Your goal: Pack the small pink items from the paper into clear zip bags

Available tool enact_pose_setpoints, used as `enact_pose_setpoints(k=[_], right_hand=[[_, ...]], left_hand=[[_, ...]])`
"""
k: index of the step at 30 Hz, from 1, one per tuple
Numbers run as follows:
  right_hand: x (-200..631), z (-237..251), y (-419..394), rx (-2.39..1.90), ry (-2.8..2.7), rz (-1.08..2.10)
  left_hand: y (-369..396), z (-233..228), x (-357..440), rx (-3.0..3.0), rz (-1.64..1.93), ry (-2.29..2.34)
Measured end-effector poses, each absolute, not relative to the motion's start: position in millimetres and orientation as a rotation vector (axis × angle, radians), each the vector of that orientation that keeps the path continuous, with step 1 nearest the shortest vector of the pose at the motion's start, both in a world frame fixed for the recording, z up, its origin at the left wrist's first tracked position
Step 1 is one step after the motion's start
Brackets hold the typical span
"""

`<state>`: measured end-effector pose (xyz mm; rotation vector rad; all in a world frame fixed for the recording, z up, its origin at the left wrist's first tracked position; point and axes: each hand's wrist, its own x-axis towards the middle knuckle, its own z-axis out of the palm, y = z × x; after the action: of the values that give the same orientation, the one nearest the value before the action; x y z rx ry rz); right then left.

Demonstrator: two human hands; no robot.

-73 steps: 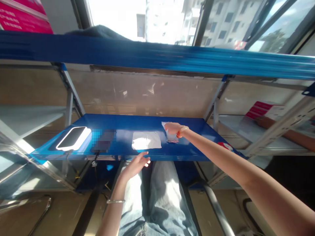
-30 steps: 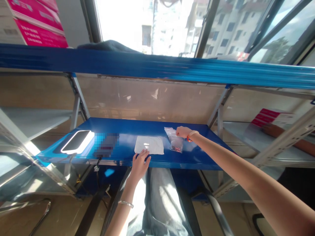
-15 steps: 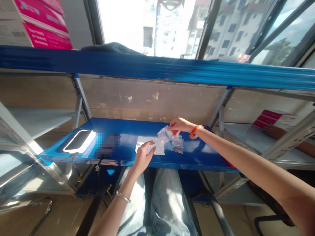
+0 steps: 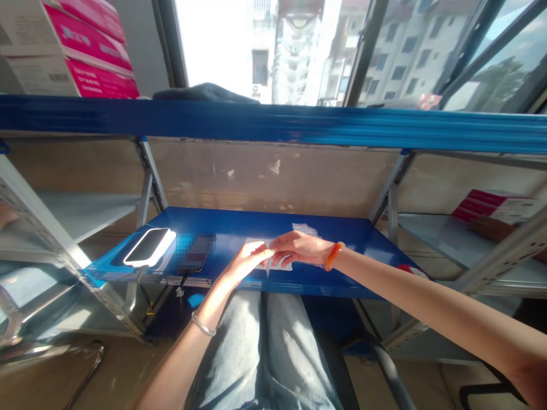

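Observation:
My left hand (image 4: 251,257) and my right hand (image 4: 301,247) meet at the fingertips above a white sheet (image 4: 285,266) on the blue shelf. Both are closed in a pinch on a small clear plastic bag (image 4: 268,266), mostly hidden by the fingers. Only a thin, shiny part of it hangs below them. Just behind my right hand lies more clear plastic (image 4: 304,229), apparently another bag. My right hand and wrist cover much of the area in front of it.
To the left on the blue shelf (image 4: 231,219) lie a white-framed device (image 4: 149,247) with a cable and a dark phone (image 4: 199,253), partly pixelated. A red and white item (image 4: 412,270) sits at the right end. Another person's hand (image 4: 491,226) is near pink boxes (image 4: 478,205) at right.
My right hand has moved left with the clear bag to meet my left hand. The left fingers, apart before, have closed on it. The view has shifted slightly.

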<state>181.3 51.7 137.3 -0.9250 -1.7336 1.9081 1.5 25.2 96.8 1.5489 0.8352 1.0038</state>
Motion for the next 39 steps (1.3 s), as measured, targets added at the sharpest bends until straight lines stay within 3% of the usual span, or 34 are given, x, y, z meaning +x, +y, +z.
enact_pose_setpoints(k=[10,22,30,36,39], right_hand=[[172,137,36,-0.748,-1.657,2.005],[154,118,36,-1.330,-1.778,1.391],[153,116,39,-1.362,-1.682,1.417],[152,108,43,-1.294,-1.598,1.410],[151,107,42,-1.244,-1.559,1.389]], left_hand=[[20,98,-10,1.517,0.924,0.624],[14,100,0,2.116,0.860,1.691],[18,96,-1,2.184,1.080,1.605],[22,99,3,2.319,0.855,1.590],[24,103,5,2.209,0.910,1.584]])
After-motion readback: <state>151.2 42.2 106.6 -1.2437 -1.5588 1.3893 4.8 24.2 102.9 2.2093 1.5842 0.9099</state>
